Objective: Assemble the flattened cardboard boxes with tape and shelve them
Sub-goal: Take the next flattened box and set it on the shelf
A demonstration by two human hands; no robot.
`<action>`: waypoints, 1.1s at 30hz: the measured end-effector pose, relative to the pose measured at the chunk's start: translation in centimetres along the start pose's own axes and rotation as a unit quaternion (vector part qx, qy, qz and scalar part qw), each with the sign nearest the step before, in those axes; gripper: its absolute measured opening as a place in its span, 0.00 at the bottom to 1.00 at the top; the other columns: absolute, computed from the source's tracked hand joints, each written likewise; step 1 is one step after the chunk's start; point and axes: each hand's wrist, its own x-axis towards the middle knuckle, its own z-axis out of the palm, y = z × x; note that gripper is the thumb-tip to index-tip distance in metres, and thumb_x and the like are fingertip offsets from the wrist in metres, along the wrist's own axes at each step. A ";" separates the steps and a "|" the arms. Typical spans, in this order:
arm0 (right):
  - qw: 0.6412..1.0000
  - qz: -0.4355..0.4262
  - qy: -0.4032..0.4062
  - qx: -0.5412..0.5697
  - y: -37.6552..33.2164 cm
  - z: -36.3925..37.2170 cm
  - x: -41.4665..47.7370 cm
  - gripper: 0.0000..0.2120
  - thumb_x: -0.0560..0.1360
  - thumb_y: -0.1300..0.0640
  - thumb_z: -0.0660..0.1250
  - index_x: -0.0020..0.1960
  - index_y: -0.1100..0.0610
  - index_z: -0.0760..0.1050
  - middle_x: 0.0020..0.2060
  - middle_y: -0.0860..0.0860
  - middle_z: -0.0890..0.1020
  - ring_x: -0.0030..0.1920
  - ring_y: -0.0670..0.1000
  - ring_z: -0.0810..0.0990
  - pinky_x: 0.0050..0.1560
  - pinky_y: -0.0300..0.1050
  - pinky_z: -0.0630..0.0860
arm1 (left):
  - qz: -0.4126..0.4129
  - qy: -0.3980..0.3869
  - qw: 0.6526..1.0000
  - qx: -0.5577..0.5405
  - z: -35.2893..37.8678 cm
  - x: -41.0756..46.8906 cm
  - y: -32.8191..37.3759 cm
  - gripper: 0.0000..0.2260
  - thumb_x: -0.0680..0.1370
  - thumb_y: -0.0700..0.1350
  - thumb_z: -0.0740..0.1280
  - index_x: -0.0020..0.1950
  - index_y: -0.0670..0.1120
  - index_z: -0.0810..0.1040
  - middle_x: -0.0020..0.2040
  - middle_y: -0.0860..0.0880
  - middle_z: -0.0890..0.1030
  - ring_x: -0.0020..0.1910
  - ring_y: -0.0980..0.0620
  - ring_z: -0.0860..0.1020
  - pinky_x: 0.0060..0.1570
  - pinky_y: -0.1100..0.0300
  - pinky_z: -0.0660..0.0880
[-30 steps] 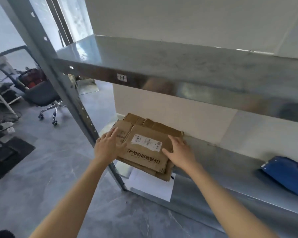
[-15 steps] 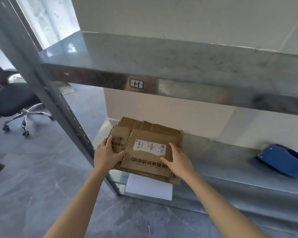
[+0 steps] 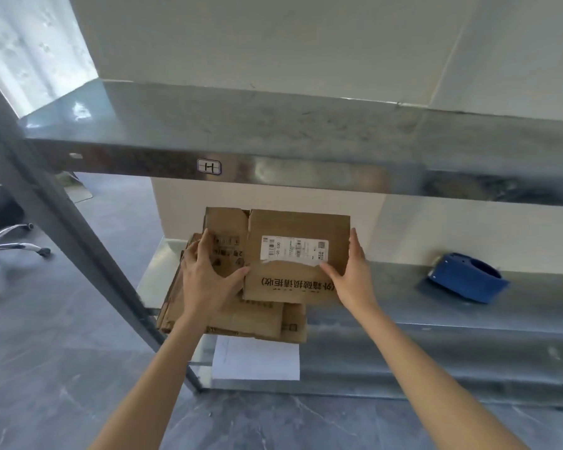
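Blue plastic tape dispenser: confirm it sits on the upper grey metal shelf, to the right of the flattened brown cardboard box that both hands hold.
Not right. The head view shows the blue plastic tape dispenser on the lower grey metal shelf, not the upper grey metal shelf. It does lie to the right of the flattened brown cardboard box, which the left hand and right hand hold.

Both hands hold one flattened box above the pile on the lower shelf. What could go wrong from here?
1. The stack under the flattened box seems to jut past the lower shelf at its front edge; a snag could drag it off.
2. The left hand grips only a side flap, the right hand the opposite edge; the box may fold or slip.
3. Its top edge looks close to the upper shelf and might catch if raised.
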 end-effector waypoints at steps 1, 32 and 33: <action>1.000 0.007 0.006 -0.002 0.5 -1.0 0.0 0.46 0.75 0.51 0.72 0.81 0.56 0.45 0.75 0.55 0.66 0.73 0.54 0.67 0.68 0.38 0.61 | 0.007 -0.003 1.000 -0.014 0.8 -0.3 0.8 0.48 0.66 0.58 0.79 0.78 0.57 0.54 0.72 0.48 0.63 0.69 0.44 0.66 0.67 0.41 0.69; 0.996 0.029 -0.022 0.086 20.0 -19.9 2.2 0.32 0.71 0.55 0.76 0.71 0.54 0.65 0.61 0.47 0.78 0.59 0.49 0.79 0.60 0.57 0.79 | 0.068 -0.092 0.989 -0.097 21.5 -9.8 16.0 0.37 0.68 0.42 0.79 0.72 0.58 0.64 0.66 0.57 0.73 0.62 0.58 0.73 0.62 0.53 0.76; 0.996 0.027 -0.019 0.086 20.1 -20.2 2.5 0.36 0.71 0.55 0.77 0.74 0.54 0.63 0.64 0.49 0.77 0.62 0.51 0.78 0.61 0.57 0.78 | 0.073 -0.076 0.989 -0.101 21.4 -9.8 16.2 0.36 0.68 0.42 0.79 0.71 0.57 0.65 0.65 0.58 0.72 0.63 0.58 0.73 0.62 0.53 0.76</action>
